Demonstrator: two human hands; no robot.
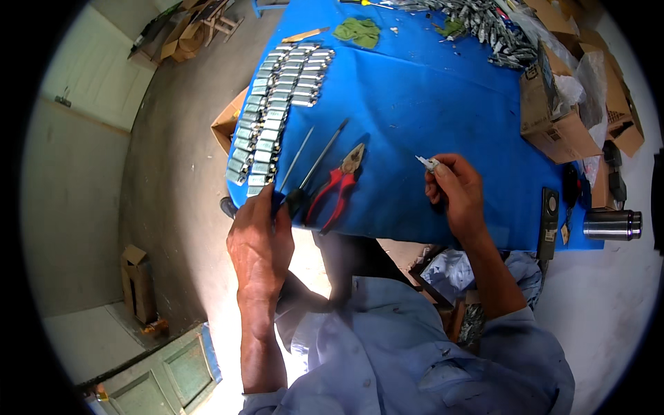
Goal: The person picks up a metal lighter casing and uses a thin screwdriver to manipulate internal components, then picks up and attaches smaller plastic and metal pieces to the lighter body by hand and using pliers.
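Observation:
My left hand is at the table's near left edge, fingers stretched forward and thumb apart. Its fingertips reach the nearest metal-cased part in a row, beside the handles of two screwdrivers; whether they touch is unclear. One screwdriver has a thick dark handle, the other a thinner shaft. Combination pliers with red handles lie to their right, jaws pointing away. My right hand, raised over the table's right half, pinches a small white-and-metal piece between thumb and forefinger.
Columns of metal-cased parts line the blue-covered table's left side. A green cloth and a heap of metal parts sit far back. Cardboard boxes, a dark flat device and a steel flask stand right.

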